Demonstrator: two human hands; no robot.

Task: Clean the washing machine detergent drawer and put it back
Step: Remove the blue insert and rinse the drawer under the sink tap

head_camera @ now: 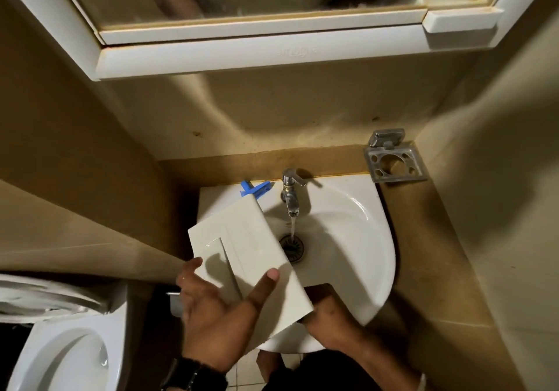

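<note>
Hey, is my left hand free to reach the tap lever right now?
Probably not straight away: the left hand lies open against the detergent drawer, which stands between it and the tap lever. It would have to go round the drawer first.

You stand in a narrow, dimly lit bathroom with tan walls. A white-framed mirror cabinet hangs above a white ceramic corner basin with a chrome tap running. A metal toothbrush holder is fixed by the basin's far right corner. A white toilet sits lower left; pale floor tiles show below.
</note>
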